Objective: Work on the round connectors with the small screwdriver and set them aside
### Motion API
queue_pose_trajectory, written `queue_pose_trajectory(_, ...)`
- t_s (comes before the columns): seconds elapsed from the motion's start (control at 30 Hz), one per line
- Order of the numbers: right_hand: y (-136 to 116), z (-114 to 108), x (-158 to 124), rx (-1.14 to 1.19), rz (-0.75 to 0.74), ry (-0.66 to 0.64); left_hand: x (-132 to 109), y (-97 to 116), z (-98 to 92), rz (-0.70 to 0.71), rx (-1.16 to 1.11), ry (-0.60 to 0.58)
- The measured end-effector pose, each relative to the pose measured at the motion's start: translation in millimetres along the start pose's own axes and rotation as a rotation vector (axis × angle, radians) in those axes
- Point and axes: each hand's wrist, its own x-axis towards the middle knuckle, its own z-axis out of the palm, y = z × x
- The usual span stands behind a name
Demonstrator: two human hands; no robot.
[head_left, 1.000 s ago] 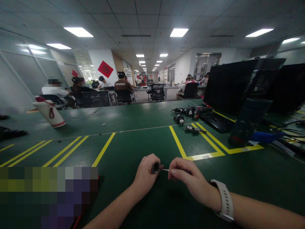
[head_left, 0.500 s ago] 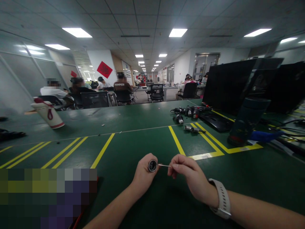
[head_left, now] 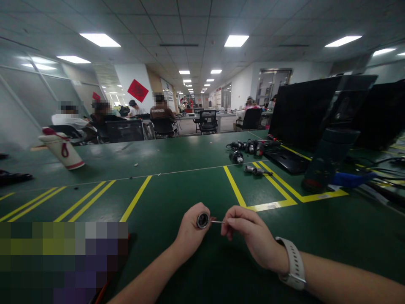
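Observation:
My left hand (head_left: 191,230) is closed around a round metal cylinder (head_left: 203,220), whose open, dark end faces me. Most of the cylinder's body is hidden in the palm. To the right, my right hand (head_left: 245,230) pinches a thin metal rod (head_left: 217,221) between thumb and fingers. The rod's far end reaches the side of the cylinder by the left fingertips; whether it sits in a hole there I cannot tell. Both hands are held above the green table (head_left: 177,190) near its front.
Metal cylindrical parts (head_left: 253,170) and dark cabled connectors (head_left: 237,157) lie at the right. Beyond them stand a monitor (head_left: 303,114) and a dark bottle (head_left: 330,160). A white cup (head_left: 65,150) stands at the left. Several people sit farther back.
My right hand has shifted slightly left toward the cylinder, so less of the rod shows between the hands. The left hand keeps its grip.

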Motion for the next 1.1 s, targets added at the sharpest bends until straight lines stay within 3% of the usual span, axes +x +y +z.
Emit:
queue_pose_trajectory(0.2, 1, 0, 2, 0.044, 0.006, 0.024, 1, -2, 0.1, -0.010, -0.008, -0.001)
queue_pose_trajectory(0.5, -12, 0, -9, -0.240, -0.077, -0.023, -3, 0, 0.4, 0.041, 0.102, 0.013)
queue_pose_trajectory(0.8, 2, 7, -1, 0.177, 0.052, 0.051, -3, 2, -1.0, 0.023, 0.054, 0.053)
queue_pose_trajectory(1.1, -7, 3, -3, 0.112, 0.016, 0.058, -3, 0, 0.3, 0.020, 0.091, 0.068)
